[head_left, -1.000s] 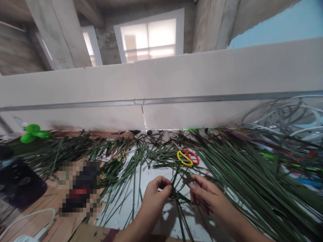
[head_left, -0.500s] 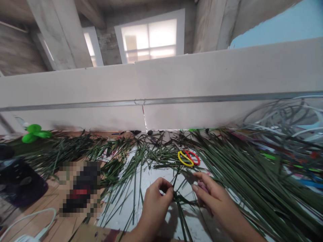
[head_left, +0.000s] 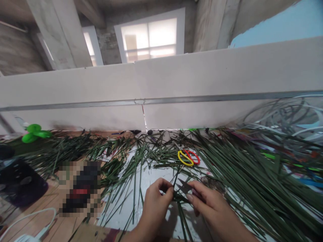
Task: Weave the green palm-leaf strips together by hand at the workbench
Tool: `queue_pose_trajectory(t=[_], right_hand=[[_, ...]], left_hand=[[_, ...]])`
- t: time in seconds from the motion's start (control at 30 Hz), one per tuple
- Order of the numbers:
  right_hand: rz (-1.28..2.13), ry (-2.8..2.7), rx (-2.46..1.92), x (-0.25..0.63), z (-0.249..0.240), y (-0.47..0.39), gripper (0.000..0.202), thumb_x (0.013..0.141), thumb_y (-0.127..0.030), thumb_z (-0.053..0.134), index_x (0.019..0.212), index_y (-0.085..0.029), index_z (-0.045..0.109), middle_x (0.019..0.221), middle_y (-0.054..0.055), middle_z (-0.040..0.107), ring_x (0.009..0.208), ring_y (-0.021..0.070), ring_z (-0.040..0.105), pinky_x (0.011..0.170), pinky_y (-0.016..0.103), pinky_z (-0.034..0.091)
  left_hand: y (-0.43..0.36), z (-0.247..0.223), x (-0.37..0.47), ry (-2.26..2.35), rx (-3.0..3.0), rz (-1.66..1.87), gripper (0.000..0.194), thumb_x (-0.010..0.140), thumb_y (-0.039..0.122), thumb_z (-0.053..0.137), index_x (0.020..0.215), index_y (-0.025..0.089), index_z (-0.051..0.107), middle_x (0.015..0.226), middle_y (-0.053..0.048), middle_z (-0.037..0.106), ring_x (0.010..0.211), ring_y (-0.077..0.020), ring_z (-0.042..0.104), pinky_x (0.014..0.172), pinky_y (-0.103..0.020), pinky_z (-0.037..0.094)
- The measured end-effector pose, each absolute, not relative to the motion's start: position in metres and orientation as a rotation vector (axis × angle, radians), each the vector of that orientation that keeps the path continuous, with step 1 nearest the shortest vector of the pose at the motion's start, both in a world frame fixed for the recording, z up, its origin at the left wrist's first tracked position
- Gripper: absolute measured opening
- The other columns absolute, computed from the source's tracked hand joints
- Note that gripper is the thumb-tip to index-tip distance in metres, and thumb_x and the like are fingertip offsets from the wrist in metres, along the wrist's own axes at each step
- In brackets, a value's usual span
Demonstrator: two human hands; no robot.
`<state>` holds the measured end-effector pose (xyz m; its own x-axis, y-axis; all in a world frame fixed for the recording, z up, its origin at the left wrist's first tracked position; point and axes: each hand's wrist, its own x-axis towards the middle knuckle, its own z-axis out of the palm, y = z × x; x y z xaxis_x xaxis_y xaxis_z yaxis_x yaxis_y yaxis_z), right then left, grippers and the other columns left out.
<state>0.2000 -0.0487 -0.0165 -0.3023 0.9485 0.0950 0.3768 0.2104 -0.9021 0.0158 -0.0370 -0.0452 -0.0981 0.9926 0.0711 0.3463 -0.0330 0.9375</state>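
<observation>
Pinches the gathered green strips [head_left: 180, 197] in a closed grip of the left hand [head_left: 156, 198], thumb against curled fingers, just nearer the body than the scissors [head_left: 186, 158]. Holds in the right hand [head_left: 210, 201], also with a closed grip, a flat, dark pointed piece [head_left: 186, 186], beside the strips and nearer the body than the scissors; too blurred to say whether leaf or blade, or whether touching the strips. Best to pin the crossing firmly with the left grip, giving no slack, and to guide the point in small moves, well off the left hand. Wise, too, to bend the thin strips gently: likely to split lengthwise under a sharp crease.

Shows 2 rounded, smooth loops on the scissors, 1 yellow and 1 red. Includes, right of the scissors, long, straight, dull-green leaves [head_left: 242, 164] in a heap, and, farther right, pale tube-like coils [head_left: 286, 112]; left of the scissors, narrow clippings [head_left: 114, 169], partly over the smooth white surface [head_left: 151, 174].
</observation>
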Motion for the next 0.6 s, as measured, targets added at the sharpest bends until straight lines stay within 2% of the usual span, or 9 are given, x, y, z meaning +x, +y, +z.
queue_pose_trajectory(t=[0.1, 0.37, 0.6], right_hand=[[1.054, -1.831, -1.289, 0.197, -0.029, -0.045, 0.016, 0.091, -0.029, 0.053, 0.080, -0.021, 0.062, 0.070, -0.001, 0.062, 0.066, 0.0170, 0.053, 0.059, 0.026, 0.035], [1.173, -1.779, -1.260, 0.195, -0.042, -0.044, 0.015, 0.091, -0.029, 0.053, 0.083, -0.021, 0.063, 0.068, -0.002, 0.059, 0.063, 0.0159, 0.053, 0.056, 0.024, 0.034], [1.140, -1.765, -1.261, 0.195, -0.038, -0.045, 0.014, 0.090, -0.029, 0.054, 0.084, -0.021, 0.065, 0.073, -0.001, 0.065, 0.068, 0.0174, 0.055, 0.060, 0.025, 0.036]], left_hand=[[-0.038, -0.044, 0.017, 1.513, 1.456, 1.154, 0.010, 0.076, 0.024, 0.057, 0.073, 0.019, 0.065, 0.072, -0.002, 0.069, 0.071, -0.0196, 0.062, 0.065, -0.027, 0.044], [-0.041, -0.043, 0.018, 1.524, 1.453, 1.146, 0.010, 0.076, 0.023, 0.057, 0.073, 0.019, 0.065, 0.072, -0.002, 0.069, 0.070, -0.0197, 0.062, 0.066, -0.028, 0.045], [-0.041, -0.041, 0.018, 1.543, 1.466, 1.149, 0.011, 0.077, 0.024, 0.057, 0.072, 0.019, 0.064, 0.071, -0.002, 0.068, 0.070, -0.0195, 0.062, 0.066, -0.028, 0.044]])
